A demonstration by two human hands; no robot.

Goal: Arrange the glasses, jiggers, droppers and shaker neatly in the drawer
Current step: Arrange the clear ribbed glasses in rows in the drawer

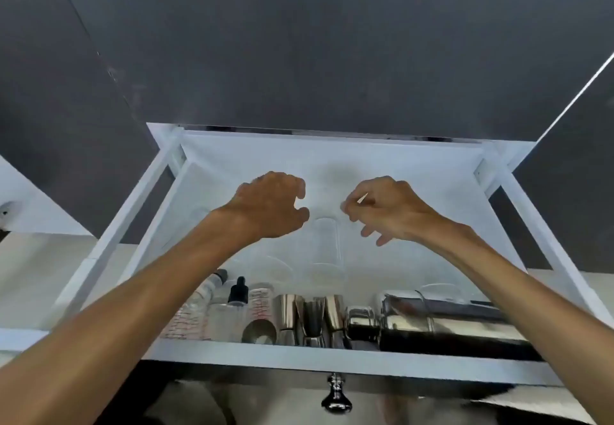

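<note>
1. The drawer (252, 353) is white and pulled open.
2. A clear glass (326, 251) lies on its side near the drawer's middle; other clear glasses beside it are too faint to make out.
3. Droppers (236, 295), clear bottles with dark caps and red markings, lie at the front edge toward the left corner.
4. Steel jiggers (310, 320) lie packed side by side along the middle of the front edge.
5. The polished steel shaker (442, 323) lies on its side along the front edge toward the right corner.

Drawer (332, 158) rear free; shaker (448, 325) blocking front-right.
</note>
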